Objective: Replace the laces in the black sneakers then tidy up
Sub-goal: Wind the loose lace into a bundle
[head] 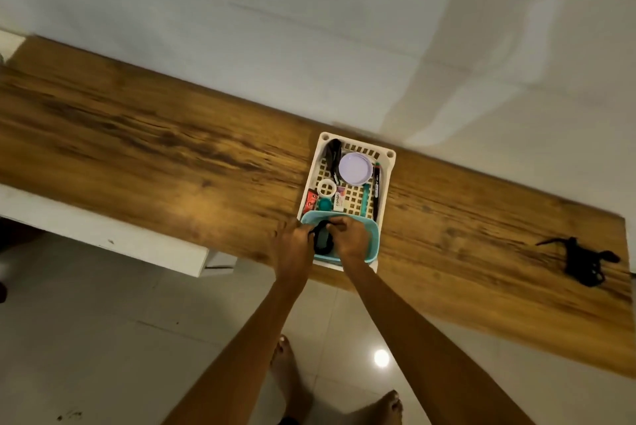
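A coiled black lace (322, 241) lies in a small teal box (373, 239) that sits at the near end of a white basket (389, 163) on the wooden table (155, 156). My left hand (294, 245) and my right hand (349, 238) meet over the teal box, and the fingers of both pinch the lace bundle. A second tangle of black laces (585, 261) lies on the table far to the right. No sneakers are in view.
The basket also holds a lilac round lid (355, 168), a white tape roll (326, 188), a small carton (339, 201), pens (377, 184) and a black item (333, 154). A white wall runs behind the table. My bare feet (389, 404) stand on the tiled floor.
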Available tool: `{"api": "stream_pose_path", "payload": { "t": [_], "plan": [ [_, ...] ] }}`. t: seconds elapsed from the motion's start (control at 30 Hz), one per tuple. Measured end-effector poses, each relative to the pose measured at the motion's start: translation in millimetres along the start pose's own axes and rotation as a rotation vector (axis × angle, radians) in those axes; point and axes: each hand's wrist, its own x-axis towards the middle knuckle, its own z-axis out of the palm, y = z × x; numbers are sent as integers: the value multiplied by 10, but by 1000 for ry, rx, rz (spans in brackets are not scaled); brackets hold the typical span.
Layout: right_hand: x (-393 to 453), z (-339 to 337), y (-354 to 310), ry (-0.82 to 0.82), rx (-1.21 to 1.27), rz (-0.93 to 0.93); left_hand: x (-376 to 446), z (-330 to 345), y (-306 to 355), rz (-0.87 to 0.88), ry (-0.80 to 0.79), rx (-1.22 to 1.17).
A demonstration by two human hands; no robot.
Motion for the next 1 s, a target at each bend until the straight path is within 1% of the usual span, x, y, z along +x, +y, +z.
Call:
{"api": "stream_pose_path", "payload": {
  "t": [0.17, 0.27, 0.37, 0.47, 0.57, 0.63, 0.73, 0.9, 1.0],
  "plan": [
    [-36, 62, -16, -52, -9, -41, -35, 38, -65, 88, 2, 106],
    [-77, 28, -26, -20, 15, -48, -44, 79, -54, 148, 43, 133],
    [-136, -84, 17, 57, 42, -87, -92, 17, 50, 194, 84, 66],
    [-235, -276, 126, 123, 88, -120, -173, -56, 290, 198, 63, -31],
    [-342, -582, 197, 166, 215, -102, -245, -124, 654, 188, -47, -114],
    [-403, -830, 291, 208, 291, -63, -324, -177, 967, 204, -155, -159],
    [-440, -1269, 495, 243, 333, -1, -473, -162, 1495, 184, -258, -235],
    [-278, -2102, 1157, 292, 329, 62, -753, 330, 2459, 176, -397, -318],
    [-42, -2635, 1733, 331, 260, 84, -883, 775, 3090, 216, -436, -270]
  ]
}}
